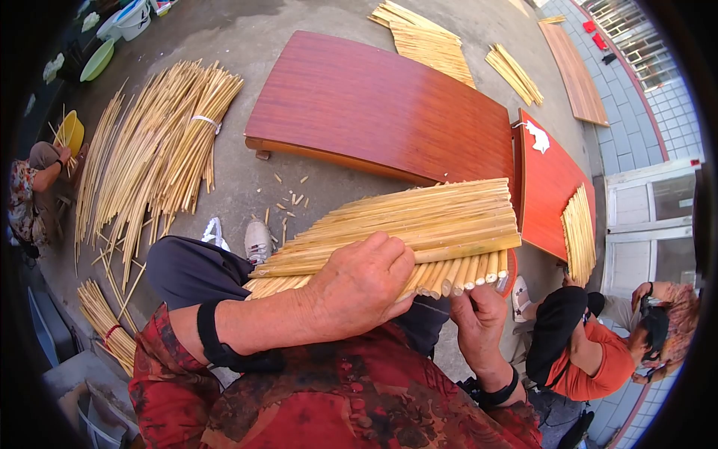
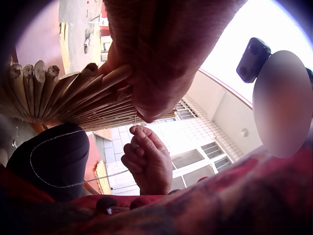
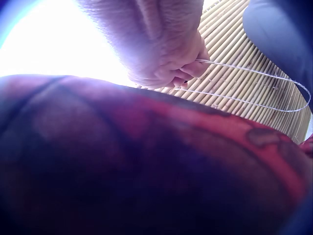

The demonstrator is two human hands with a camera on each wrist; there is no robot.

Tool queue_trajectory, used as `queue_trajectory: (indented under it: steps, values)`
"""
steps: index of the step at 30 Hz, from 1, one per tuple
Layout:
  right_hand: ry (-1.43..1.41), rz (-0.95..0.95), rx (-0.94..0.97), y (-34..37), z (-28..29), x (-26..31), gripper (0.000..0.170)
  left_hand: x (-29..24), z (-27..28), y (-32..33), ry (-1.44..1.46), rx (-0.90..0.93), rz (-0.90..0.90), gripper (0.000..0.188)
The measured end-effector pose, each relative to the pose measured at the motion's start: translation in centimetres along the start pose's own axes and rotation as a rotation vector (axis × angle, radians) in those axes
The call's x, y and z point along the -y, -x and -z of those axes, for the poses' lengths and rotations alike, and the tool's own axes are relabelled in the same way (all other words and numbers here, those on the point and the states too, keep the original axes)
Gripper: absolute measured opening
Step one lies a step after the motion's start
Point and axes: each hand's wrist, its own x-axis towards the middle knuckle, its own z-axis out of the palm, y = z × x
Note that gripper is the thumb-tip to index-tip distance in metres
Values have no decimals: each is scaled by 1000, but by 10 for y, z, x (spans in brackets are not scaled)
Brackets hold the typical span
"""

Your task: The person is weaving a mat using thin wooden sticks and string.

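A mat of pale reed stalks (image 1: pixel 404 224) lies folded over my lap, its cut stalk ends facing my right side. My left hand (image 1: pixel 366 280) grips the mat's near edge, with the thumb side turned under the fold. Below the stalk ends, my right hand (image 1: pixel 482 322) pinches a thin needle (image 2: pixel 136 119) between thumb and fingertips. The needle points up at the mat, close by the left hand. A white thread (image 3: pixel 254 72) runs from the right hand in a long loop across the stalks.
A red-brown wooden board (image 1: pixel 374 105) lies ahead, beside a smaller red board (image 1: pixel 550 194) bearing reeds. Loose reed bundles (image 1: pixel 157 142) cover the ground at left. One person (image 1: pixel 598 352) sits at right; another (image 1: pixel 37 187) is at far left near a yellow bucket (image 1: pixel 69 133).
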Motion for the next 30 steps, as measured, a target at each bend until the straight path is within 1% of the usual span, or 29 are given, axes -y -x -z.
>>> queue_trajectory:
  steps: [1, 2, 4, 6, 7, 8, 9, 16, 19, 22, 24, 25, 27, 30]
  values:
    - [0, 0, 0, 0, 0, -1, 4, 0, 0, 0, -23, -15, -12, 32]
    - [-11, -3, 4, 0, 0, -1, 4, 0, 0, 0, -23, -15, -12, 32]
    - [-21, -6, 8, 0, -2, -5, 4, -2, 0, 1, 21, 21, 2, 47]
    - [-79, 74, -12, -2, -7, -12, 16, -2, -2, 1, 17, 9, -1, 47]
    - [-80, 75, -9, -3, -7, -10, 16, -2, -2, 1, 14, -4, -2, 48]
    - [-126, 12, -1, -4, -7, -6, 9, -1, -1, 1, 16, -4, 2, 48]
    - [-169, -53, 4, -3, -5, -4, 6, -1, 0, 0, 18, 4, 5, 48]
    - [-177, -77, 34, -5, -1, -5, 9, -2, 0, -1, 25, 15, 15, 47]
    - [-133, -86, 80, -5, 2, -6, 9, -1, 0, -1, 27, 29, 20, 47]
    - [-108, -43, 69, -8, 3, -3, 9, -2, -2, -1, 20, 18, 20, 48]
    - [10, -20, 97, -8, 6, -3, 10, -3, -2, -1, 11, 28, 28, 48]
    - [9, -20, 94, -9, 5, -4, 10, -3, -2, 0, 4, 37, 38, 49]
    - [46, 126, 58, -11, 3, -6, 13, -4, -3, 0, 7, 37, 42, 49]
    - [125, 167, 51, -11, 5, -6, 15, -5, -3, 0, 8, 33, 46, 50]
